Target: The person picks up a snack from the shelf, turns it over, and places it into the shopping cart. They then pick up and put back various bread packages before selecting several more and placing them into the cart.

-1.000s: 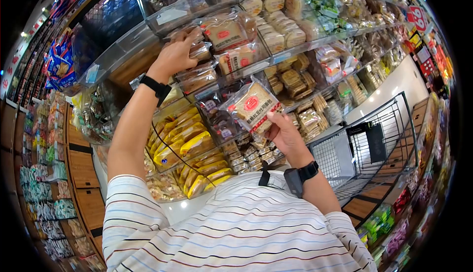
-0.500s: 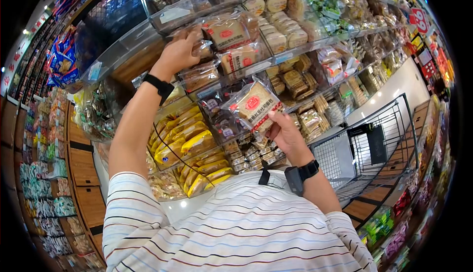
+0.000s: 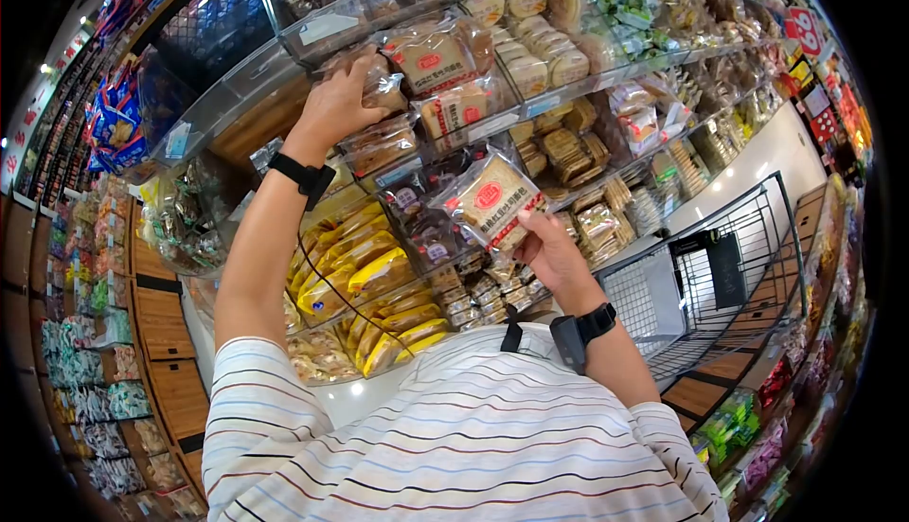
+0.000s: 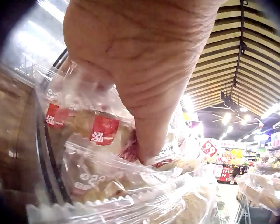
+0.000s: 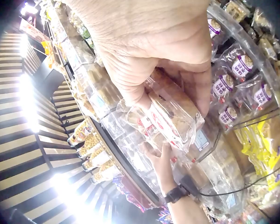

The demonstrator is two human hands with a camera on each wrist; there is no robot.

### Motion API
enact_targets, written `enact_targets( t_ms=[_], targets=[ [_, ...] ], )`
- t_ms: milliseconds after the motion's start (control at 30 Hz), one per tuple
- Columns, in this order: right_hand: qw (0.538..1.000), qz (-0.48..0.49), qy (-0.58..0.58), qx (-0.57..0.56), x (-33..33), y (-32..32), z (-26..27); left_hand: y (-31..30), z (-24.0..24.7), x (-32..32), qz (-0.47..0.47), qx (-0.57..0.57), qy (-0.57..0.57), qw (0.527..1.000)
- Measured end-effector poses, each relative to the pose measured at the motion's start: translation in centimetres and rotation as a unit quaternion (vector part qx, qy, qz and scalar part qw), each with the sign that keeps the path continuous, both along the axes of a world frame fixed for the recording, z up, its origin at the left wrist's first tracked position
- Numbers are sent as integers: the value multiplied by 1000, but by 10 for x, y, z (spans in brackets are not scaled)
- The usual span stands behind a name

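My right hand point(image 3: 557, 255) pinches a clear-wrapped bread packet point(image 3: 492, 196) with a red oval label, thumb on its front face. In the right wrist view the fingers lie on both sides of this packet point(image 5: 170, 112). My left hand point(image 3: 333, 107) is inside the upper shelf compartment and grips a wrapped packet point(image 3: 382, 83), left of the upright bread packets point(image 3: 431, 60). The left wrist view shows the thumb of the hand point(image 4: 140, 60) pressed among crinkled wrappers with red labels point(image 4: 104, 130); its other fingers are mostly hidden.
A wire shopping cart point(image 3: 729, 281) stands at the right. Yellow packets point(image 3: 379, 266) fill the lower bins between the arms. Clear shelf edges point(image 3: 492, 124) run across the display, and a thin dark cord point(image 3: 331, 290) hangs by the left forearm.
The packet under my left hand shows more of its face and sits slightly higher between the fingers. My right hand still holds its bread packet, with little movement.
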State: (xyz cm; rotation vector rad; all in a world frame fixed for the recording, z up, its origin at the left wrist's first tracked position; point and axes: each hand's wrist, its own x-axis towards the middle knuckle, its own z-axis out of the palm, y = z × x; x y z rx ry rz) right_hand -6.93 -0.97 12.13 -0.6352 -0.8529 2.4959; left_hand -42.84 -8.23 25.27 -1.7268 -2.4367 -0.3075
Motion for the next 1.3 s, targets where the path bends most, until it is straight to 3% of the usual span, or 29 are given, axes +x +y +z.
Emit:
enact_targets(
  t_ms=[100,200,300,600,900,1100,1300],
  targets=[
    [1000,-2,4,-4,-2,-1,-1,7,-9,2,2,68,85,994],
    [1000,7,8,0,-1,1,1,11,0,9,-3,58,127,990],
    [1000,16,10,9,1,2,1,17,1,7,-26,73,113,991],
    [1000,4,3,9,0,0,-3,45,3,3,54,12,27,998],
    [1000,-9,-1,3,3,-3,3,56,-2,-27,-31,7,-47,998],
    [1000,-20,6,-2,9,-3,-4,56,-2,-11,-9,-4,26,1000],
    [999,-25,22,-2,10,-7,-1,63,-21,-39,-105,17,65,992]
  ],
)
